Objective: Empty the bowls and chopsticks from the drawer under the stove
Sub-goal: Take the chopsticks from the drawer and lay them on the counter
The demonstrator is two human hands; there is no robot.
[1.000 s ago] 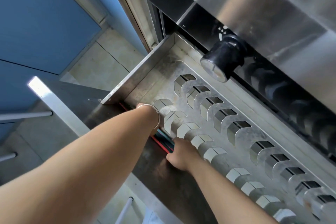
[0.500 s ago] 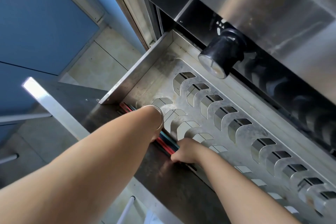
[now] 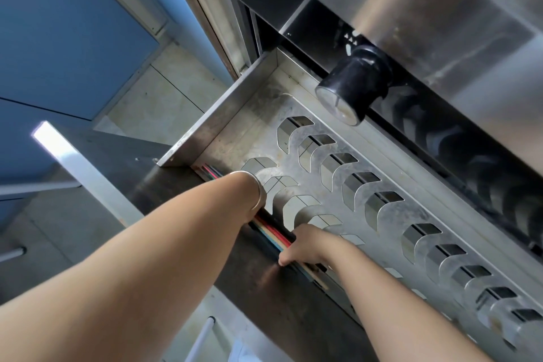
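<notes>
A bundle of coloured chopsticks (image 3: 271, 231) lies along the front inner edge of the open steel drawer (image 3: 211, 126). My right hand (image 3: 304, 245) is curled over the bundle, fingertips hooked down at the drawer's front edge. My left hand (image 3: 258, 200) reaches down into the same gap further left. Only its wrist, with a silver bangle, shows, and the fingers are hidden below my forearm. More chopstick ends (image 3: 212, 171) stick out past that wrist. No bowls are in view.
A steel rack plate (image 3: 382, 214) with curved slots fills the drawer. A black stove knob (image 3: 349, 88) juts out above its back edge. The dark drawer front (image 3: 235, 267) is below my arms. To the left are a blue cabinet door (image 3: 58, 38) and tiled floor (image 3: 152, 97).
My right hand has come off the rack plate and curled down over the chopsticks. More of the coloured bundle shows between my hands. My left wrist has hardly moved.
</notes>
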